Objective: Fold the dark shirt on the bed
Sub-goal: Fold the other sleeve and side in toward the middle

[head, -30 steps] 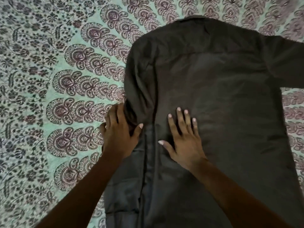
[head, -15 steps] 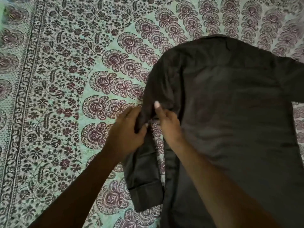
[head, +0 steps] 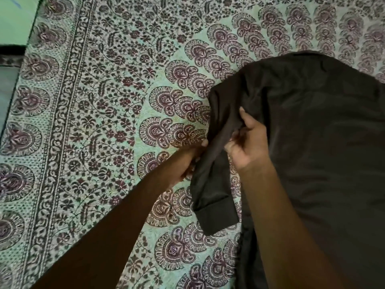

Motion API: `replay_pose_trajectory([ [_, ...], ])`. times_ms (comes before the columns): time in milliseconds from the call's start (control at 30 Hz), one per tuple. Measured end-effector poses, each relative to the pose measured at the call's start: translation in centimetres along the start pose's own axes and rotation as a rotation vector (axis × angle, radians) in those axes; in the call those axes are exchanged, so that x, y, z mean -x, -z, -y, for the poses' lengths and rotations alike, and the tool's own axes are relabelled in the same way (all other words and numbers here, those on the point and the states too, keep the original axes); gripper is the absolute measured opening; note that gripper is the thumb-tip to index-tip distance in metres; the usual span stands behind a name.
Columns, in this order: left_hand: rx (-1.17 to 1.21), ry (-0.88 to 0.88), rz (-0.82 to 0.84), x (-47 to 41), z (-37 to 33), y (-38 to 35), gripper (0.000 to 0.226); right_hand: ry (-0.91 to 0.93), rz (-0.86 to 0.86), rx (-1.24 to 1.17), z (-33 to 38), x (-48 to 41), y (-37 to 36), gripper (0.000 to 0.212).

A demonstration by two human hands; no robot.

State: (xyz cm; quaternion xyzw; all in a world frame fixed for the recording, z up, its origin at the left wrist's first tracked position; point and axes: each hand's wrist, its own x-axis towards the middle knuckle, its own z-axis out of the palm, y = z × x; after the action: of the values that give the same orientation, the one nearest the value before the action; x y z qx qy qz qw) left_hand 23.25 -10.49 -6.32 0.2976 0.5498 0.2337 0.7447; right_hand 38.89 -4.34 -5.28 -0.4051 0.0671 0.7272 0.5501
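Observation:
The dark shirt (head: 323, 142) lies flat on the bed at the right of the view, its right side cut off by the frame edge. Its left sleeve (head: 214, 184) hangs away from the body, cuff toward me, with a strip of bedspread showing between sleeve and body. My left hand (head: 187, 161) grips the sleeve's outer edge from the left and is partly hidden under the cloth. My right hand (head: 248, 142) pinches the sleeve's inner edge near the armpit, thumb pressed on the fabric.
A green bedspread (head: 104, 122) with maroon paisley and floral print covers the bed. Its patterned border runs down the left side. The bed's edge and a strip of floor (head: 8, 90) show at the far left.
Both hands left the flattened shirt, took hold of the left sleeve and pulled it out from the body. The view shifted left, showing the bed's edge.

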Motion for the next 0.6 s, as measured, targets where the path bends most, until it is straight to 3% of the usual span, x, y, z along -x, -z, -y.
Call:
replay_pose_trajectory([
  [67, 0.092, 0.016, 0.051, 0.3, -0.2, 0.6, 0.010, 0.030, 0.006, 0.003, 0.4, 0.4, -0.3, 0.089],
  [100, 0.148, -0.016, 0.057, 0.7, -0.1, 1.3, 0.013, 0.033, -0.001, 0.006, 0.5, 0.9, -0.7, 0.074],
  [133, 0.161, -0.057, 0.008, 1.0, -0.1, 2.1, 0.017, 0.029, -0.001, 0.027, 0.4, 1.2, -1.1, 0.053],
  [200, -0.058, -0.236, -0.219, 1.3, 0.3, 3.6, 0.013, 0.008, -0.022, 0.175, -0.4, 2.2, -2.0, 0.022],
  [300, -0.445, -0.473, -0.537, 2.5, 0.4, 5.7, 0.025, -0.054, -0.112, 0.524, -2.8, 3.2, -2.9, 0.019],
  [367, -0.466, -0.531, -0.518, 3.8, 0.0, 6.9, 0.028, -0.106, -0.071, 0.624, -4.6, 3.5, -3.1, 0.022],
  [433, -0.267, -0.452, -0.443, 4.8, -0.5, 7.5, 0.029, -0.107, -0.059, 0.608, -5.9, 3.8, -4.0, 0.018],
  [533, 0.150, -0.125, -0.341, 4.8, -1.0, 8.9, 0.032, -0.106, -0.030, 0.413, -6.8, 4.2, -5.8, 0.008],
  [600, 0.126, -0.013, -0.236, 4.8, -1.2, 9.7, 0.032, -0.131, 0.016, 0.279, -7.1, 4.3, -6.9, 0.003],
])
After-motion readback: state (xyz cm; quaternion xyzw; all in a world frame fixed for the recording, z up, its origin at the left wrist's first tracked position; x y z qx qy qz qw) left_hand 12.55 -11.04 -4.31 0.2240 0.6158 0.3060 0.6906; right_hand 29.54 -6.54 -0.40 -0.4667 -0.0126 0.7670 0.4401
